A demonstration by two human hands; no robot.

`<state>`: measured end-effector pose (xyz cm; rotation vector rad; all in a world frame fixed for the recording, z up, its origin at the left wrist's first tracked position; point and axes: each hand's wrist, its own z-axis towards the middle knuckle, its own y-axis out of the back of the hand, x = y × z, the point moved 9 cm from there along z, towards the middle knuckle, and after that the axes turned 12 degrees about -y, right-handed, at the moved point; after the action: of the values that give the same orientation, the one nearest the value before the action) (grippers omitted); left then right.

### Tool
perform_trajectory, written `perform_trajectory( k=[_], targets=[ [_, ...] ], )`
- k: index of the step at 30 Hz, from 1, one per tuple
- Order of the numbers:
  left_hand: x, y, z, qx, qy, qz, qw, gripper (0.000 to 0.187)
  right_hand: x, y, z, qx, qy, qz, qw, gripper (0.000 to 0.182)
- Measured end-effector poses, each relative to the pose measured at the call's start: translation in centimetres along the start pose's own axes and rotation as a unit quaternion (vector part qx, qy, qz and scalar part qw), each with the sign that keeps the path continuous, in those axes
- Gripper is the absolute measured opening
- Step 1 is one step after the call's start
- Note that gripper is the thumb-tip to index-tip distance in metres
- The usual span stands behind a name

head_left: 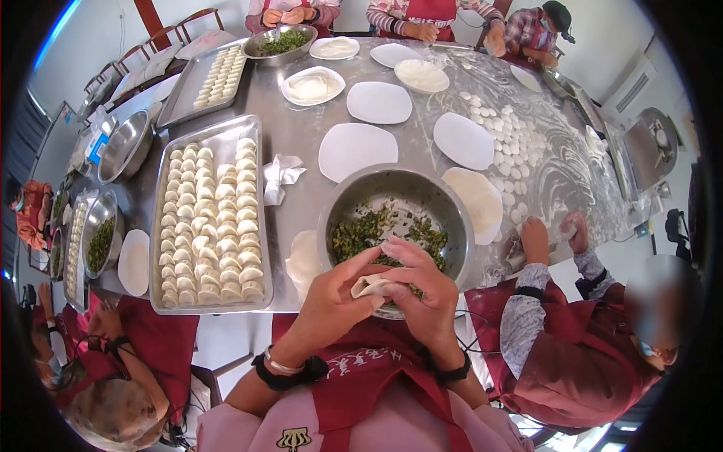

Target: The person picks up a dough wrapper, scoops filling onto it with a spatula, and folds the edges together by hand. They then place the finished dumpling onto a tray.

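Both of my hands meet around a pale dumpling (370, 285), over the near rim of a steel bowl (325, 226). My left hand (331, 297) grips its left side, with the thumb along the lower edge. On the other side, my right hand (423, 290) pinches the dough, fingers arched over it. Chopped green filling (369, 230) lies in the bowl, partly covered by my hands. Flat round wrappers (303, 264) rest left of the bowl, and more wrappers (476, 200) sit to its right.
A metal tray (263, 226) with rows of dumplings stands at left, beside a crumpled white tissue (282, 177). White plates (360, 151) lie beyond the bowl. Small dough pieces (516, 139) cover the floured right side. Co-workers (572, 339) stand close on both sides and across the table.
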<state>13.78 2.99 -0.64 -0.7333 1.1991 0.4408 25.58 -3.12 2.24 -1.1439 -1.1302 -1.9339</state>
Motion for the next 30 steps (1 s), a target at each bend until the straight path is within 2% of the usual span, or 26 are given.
perform_trajectory(
  k=[3,6,12,18,21,24,27,30],
  targets=[
    [2.6,0.4,-1.3,-0.054,0.028,-0.133,0.989,0.050,-0.1,0.3,0.0,-0.031,-0.047,0.064,0.996,0.019],
    [2.3,0.3,-1.5,-0.087,-0.008,-0.122,0.989,0.045,0.5,0.2,-0.1,-0.047,-0.030,0.037,0.998,0.018],
    [1.9,0.1,-1.5,-0.094,-0.027,-0.090,0.991,0.044,1.7,0.3,-0.1,-0.050,0.021,-0.004,0.999,0.017],
    [1.0,-0.3,-1.5,-0.027,-0.050,0.059,0.997,0.046,1.5,0.3,-0.2,-0.044,0.048,-0.011,0.998,0.015],
    [1.8,0.1,-1.6,-0.023,-0.027,0.068,0.997,0.045,0.9,0.1,-0.4,-0.031,0.060,-0.030,0.997,0.021],
    [2.9,0.4,-1.8,-0.038,0.009,-0.016,0.999,0.045,0.6,0.0,-0.1,-0.005,0.003,-0.065,0.998,0.028],
    [2.5,0.1,-1.6,-0.006,-0.005,0.032,0.999,0.045,1.2,-0.2,0.3,0.030,0.000,-0.046,0.999,0.034],
    [1.9,-0.1,-1.5,0.001,0.003,0.054,0.999,0.047,0.6,-0.7,0.2,0.051,0.025,-0.021,0.998,0.032]
  ],
)
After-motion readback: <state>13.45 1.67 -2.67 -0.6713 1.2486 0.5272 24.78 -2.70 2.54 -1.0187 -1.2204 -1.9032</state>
